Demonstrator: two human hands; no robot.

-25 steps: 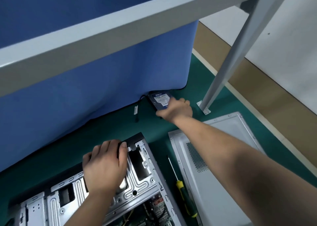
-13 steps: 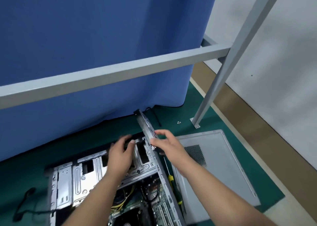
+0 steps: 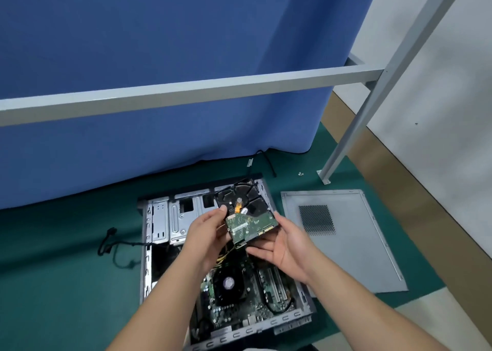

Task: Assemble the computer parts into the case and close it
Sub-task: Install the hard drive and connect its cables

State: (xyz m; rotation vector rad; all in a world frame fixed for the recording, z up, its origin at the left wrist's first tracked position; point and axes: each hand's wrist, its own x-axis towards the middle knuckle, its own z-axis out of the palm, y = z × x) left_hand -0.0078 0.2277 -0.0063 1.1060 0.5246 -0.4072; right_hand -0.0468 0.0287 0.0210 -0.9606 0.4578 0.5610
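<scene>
Hard drive (image 3: 246, 214) is held above the open case (image 3: 157, 244), circuit board upward, long axis running away from the person toward the drive bays (image 3: 175, 217). Left hand (image 3: 210, 230) pinches its left edge; right hand (image 3: 287, 246) cradles the near right corner from beneath. Side panel (image 3: 354, 244) lies apart, right of the case.

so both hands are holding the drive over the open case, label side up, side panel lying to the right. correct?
Not quite. The head view shows the drive with its green circuit board facing up, not the label side. The rest holds: left hand and right hand both hold it over the open case, and the side panel lies to the right.
</scene>
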